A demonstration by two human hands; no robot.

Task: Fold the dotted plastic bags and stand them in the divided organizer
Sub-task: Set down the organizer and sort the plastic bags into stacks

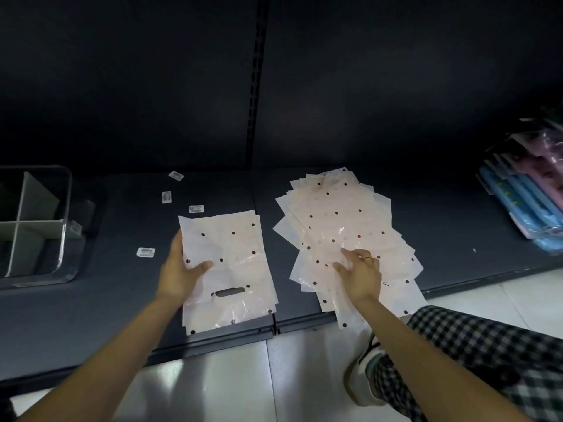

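Dim overall: the dark back panel (396,86) sinks almost to black toward the upper corners. Bright patches of glare lie on the glossy pale floor tiles (213,385), and small highlights glint on the fanned pile of translucent dotted plastic bags (341,229). Wide-angle distortion bends the dark grey shelf (122,300) at the edges; detail is soft.

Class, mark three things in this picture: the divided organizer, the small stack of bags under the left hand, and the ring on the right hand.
divided organizer (62,239), head view, its clear right wall.
small stack of bags (236,254), head view, middle of top bag.
ring (368,258), head view, band on a finger of the right hand (361,277).
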